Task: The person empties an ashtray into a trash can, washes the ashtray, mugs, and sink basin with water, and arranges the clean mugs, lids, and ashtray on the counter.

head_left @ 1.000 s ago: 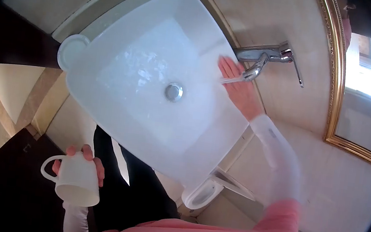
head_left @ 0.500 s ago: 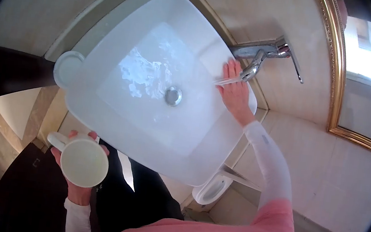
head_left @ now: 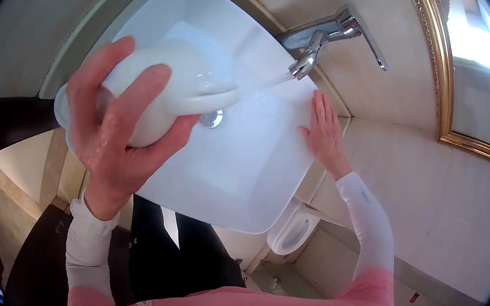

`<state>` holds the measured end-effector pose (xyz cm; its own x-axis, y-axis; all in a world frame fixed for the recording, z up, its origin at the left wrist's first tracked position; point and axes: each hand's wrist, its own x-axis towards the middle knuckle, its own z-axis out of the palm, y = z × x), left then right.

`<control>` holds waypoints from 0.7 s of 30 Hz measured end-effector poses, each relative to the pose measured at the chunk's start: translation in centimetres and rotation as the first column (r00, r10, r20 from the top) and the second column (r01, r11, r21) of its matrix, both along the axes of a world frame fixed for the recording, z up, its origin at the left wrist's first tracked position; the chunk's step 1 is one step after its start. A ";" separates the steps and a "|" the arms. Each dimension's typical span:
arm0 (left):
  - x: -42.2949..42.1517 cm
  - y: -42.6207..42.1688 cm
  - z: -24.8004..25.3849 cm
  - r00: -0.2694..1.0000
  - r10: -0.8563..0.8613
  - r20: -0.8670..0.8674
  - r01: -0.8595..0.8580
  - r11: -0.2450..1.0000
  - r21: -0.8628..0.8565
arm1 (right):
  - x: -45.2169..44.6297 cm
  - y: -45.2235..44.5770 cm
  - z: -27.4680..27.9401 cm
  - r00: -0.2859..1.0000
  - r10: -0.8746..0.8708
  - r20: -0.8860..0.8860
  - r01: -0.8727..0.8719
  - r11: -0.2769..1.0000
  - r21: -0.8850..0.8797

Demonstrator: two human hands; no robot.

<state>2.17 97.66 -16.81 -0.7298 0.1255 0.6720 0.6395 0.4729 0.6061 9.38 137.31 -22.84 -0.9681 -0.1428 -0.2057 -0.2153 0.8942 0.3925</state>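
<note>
A white mug [head_left: 187,72] is in my left hand [head_left: 117,119], its fingers wrapped round the body. The mug is raised over the left part of the white sink [head_left: 236,176], and its handle points right, towards the drain [head_left: 211,118]. I cannot see into the mug's opening. My right hand [head_left: 325,135] lies flat near the sink's right rim with its fingers stretched out, holding nothing. Left of that hand, a thin stream of water runs from the chrome faucet [head_left: 310,57] into the sink.
A gold-framed mirror [head_left: 446,110] hangs on the wall to the right. Below the sink's right corner is a white oval fixture [head_left: 293,232]. A dark counter edge [head_left: 6,102] shows at the left, and a small round white dish [head_left: 62,107] is partly hidden behind my left hand.
My left hand has lifted the mug from below the front rim up over the sink and turned it. My right hand has left the faucet's stream for the right rim.
</note>
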 end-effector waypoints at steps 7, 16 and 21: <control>2.5 -4.7 -4.7 0.905 -0.061 0.421 -0.128 0.905 0.407 | -2.0 -4.4 -4.8 0.973 -0.055 -0.224 -0.004 0.966 -0.258; 4.9 -9.6 -6.1 0.829 -0.161 0.536 -0.106 0.896 0.432 | -19.4 -24.1 -6.5 0.897 -0.067 -0.436 -0.159 0.873 -0.461; 3.7 -12.0 -5.7 0.801 -0.282 0.529 -0.024 0.867 0.498 | -19.5 -23.6 -5.5 0.881 -0.083 -0.466 -0.136 0.898 -0.418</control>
<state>5.83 85.65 -22.50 -0.9897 0.0380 0.1383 0.1376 -0.0199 0.9903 -10.13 113.69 -28.32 -0.9266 -0.1363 0.3506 -0.1335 0.9905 0.0323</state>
